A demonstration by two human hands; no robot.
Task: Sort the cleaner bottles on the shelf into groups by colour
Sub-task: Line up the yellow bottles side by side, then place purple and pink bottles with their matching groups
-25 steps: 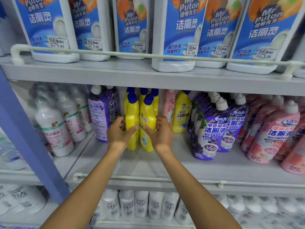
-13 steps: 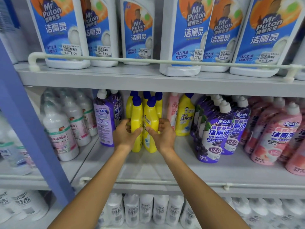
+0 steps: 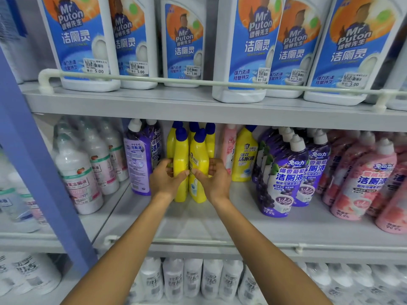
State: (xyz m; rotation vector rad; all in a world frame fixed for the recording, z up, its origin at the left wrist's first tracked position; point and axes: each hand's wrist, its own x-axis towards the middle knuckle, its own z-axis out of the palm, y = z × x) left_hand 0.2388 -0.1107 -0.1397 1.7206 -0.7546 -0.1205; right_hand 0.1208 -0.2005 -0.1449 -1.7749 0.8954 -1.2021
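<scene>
Gripping the front two of five clustered yellow plastic blue-capped bottles (image 3: 199, 159), the person's left hand (image 3: 165, 183) and right hand (image 3: 217, 183) are each curling round one.

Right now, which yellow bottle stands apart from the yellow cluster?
The yellow bottle with its label facing out; a pink bottle separates it from the cluster between the left hand and right hand.

Grey shelf (image 3: 198, 225) — on it stand white bottles (image 3: 79, 179), purple bottles (image 3: 284, 179), yellow bottles (image 3: 199, 155), pink bottles (image 3: 363, 186).
</scene>
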